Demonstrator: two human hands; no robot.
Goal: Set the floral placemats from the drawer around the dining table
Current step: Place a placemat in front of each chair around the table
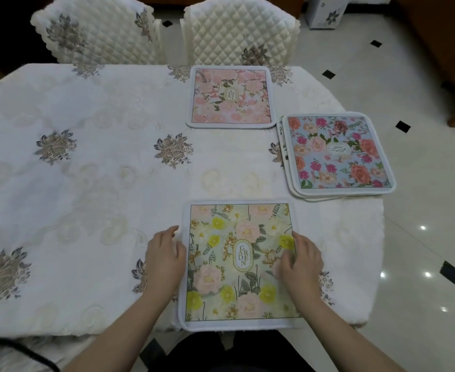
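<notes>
A green-and-yellow floral placemat (231, 285) marked GARDEN lies at the table's near edge. My left hand (164, 260) rests on its left border and my right hand (298, 261) lies on its right side; both press on it with fingers bent. A pink floral placemat (230, 98) lies at the far edge in front of a chair. A stack of blue floral placemats (336, 154) sits at the table's right end, slightly fanned.
The dining table (86, 170) wears a white embroidered cloth. Two quilted cream chairs (237, 33) stand at the far side. Glossy tiled floor (422, 224) runs along the right; a white box (325, 12) stands at the back.
</notes>
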